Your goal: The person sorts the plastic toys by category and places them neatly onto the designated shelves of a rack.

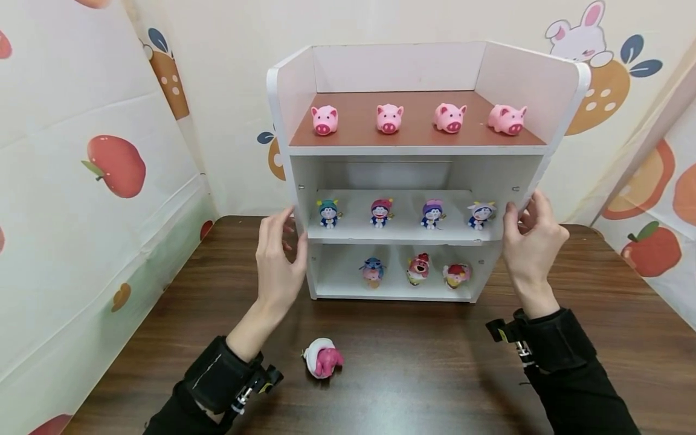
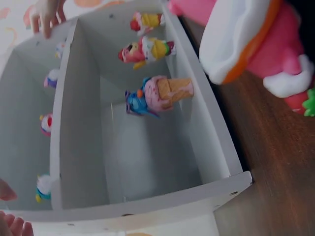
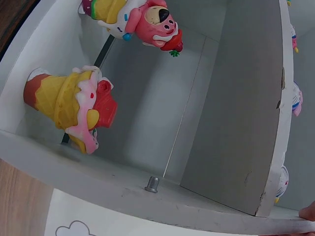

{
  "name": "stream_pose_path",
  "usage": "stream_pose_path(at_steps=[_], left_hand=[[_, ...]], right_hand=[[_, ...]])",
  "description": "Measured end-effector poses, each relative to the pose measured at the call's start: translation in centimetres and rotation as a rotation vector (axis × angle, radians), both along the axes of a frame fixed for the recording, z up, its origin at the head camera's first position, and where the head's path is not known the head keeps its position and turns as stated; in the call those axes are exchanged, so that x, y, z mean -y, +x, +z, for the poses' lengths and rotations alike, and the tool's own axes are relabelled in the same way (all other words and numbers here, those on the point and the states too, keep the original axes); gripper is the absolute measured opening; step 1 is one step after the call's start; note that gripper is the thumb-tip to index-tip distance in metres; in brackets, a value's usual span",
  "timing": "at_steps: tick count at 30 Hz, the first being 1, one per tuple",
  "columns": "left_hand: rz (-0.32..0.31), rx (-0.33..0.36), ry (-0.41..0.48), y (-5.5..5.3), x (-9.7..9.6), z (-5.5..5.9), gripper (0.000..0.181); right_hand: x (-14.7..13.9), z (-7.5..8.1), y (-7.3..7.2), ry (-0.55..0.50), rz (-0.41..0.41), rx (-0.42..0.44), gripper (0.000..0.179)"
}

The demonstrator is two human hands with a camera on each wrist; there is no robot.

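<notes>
A white shelf unit [image 1: 399, 151] stands on the table, and each of my hands holds one of its sides. At the left panel, my left hand [image 1: 280, 260] has its fingertips against the outer side and its thumb at the front edge. Opposite, my right hand [image 1: 531, 238] pinches the right panel's front edge; in the right wrist view a fingertip [image 3: 308, 212] lies on that edge. A pink-and-white figurine [image 1: 322, 358] lies on the table in front, beside my left wrist; it also looms close in the left wrist view.
Several pink pig figures [image 1: 389, 119] line the brown top shelf. Blue-suited figures with colourful hats [image 1: 381, 212] stand along the middle shelf. On the bottom board are an ice-cream-cone figure in blue [image 1: 372, 272], a pink bear figure [image 1: 418, 269] and a yellow cone figure [image 1: 456, 275].
</notes>
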State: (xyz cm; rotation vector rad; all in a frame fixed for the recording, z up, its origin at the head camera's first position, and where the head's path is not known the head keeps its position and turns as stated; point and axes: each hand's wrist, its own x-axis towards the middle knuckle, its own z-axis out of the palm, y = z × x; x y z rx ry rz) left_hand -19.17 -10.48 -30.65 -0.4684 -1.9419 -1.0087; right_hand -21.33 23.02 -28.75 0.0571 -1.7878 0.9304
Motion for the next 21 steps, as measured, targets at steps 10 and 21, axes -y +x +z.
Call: stream_pose_path(at_steps=[10,21], left_hand=[[-0.156,0.003,-0.219,2.6,-0.3,-0.9,0.027],[-0.458,0.239,-0.364,4.3,1.2,-4.0,0.023]], right_hand=[[0.0,-0.1,-0.1,-0.02,-0.001,-0.006,0.029],[0.0,-0.1,-0.1,-0.029,0.007,-0.004,0.03]])
